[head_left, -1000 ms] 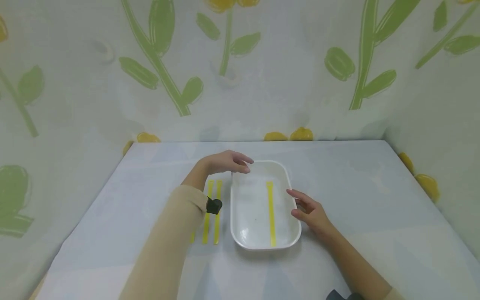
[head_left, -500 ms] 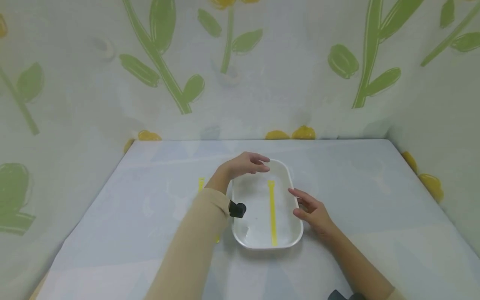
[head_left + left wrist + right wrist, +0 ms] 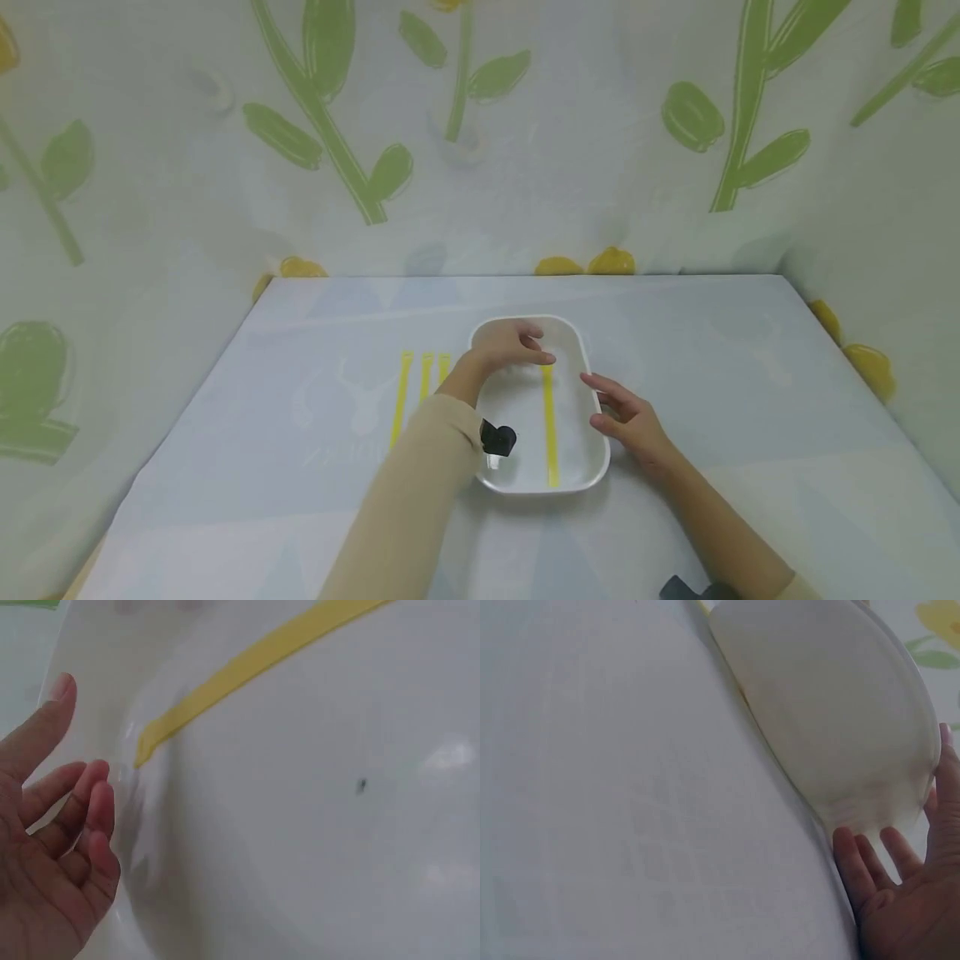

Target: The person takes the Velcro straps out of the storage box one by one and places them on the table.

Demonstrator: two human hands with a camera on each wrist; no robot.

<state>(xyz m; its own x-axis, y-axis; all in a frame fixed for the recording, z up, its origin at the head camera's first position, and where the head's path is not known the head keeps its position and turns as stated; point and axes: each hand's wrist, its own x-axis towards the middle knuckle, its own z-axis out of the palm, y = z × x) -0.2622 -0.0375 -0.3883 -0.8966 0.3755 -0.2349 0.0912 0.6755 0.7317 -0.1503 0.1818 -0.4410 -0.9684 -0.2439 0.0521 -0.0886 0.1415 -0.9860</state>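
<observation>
A white rectangular tray (image 3: 525,492) with rounded corners sits on the table, and one flat yellow strip (image 3: 551,429) lies lengthwise inside it. Over the tray's far part is my left hand (image 3: 510,346), near the strip's far end, fingers loosely curled. The left wrist view shows nothing held by that hand; its fingertips are apart from the strip's folded end (image 3: 146,744). My right hand (image 3: 630,425) rests at the tray's right side with relaxed fingers. In the right wrist view its fingertips touch the tray's outer wall (image 3: 825,705), the thumb beside the rim.
Left of the tray, several more yellow strips (image 3: 402,396) lie side by side, partly hidden by my left sleeve (image 3: 420,492). Behind the pale table (image 3: 262,433) hangs a white cloth (image 3: 570,167) printed with green leaves and yellow flowers.
My left hand has moved right and then nearer over the tray, from its far left corner to the strip's far end. The right hand stays at the tray's side.
</observation>
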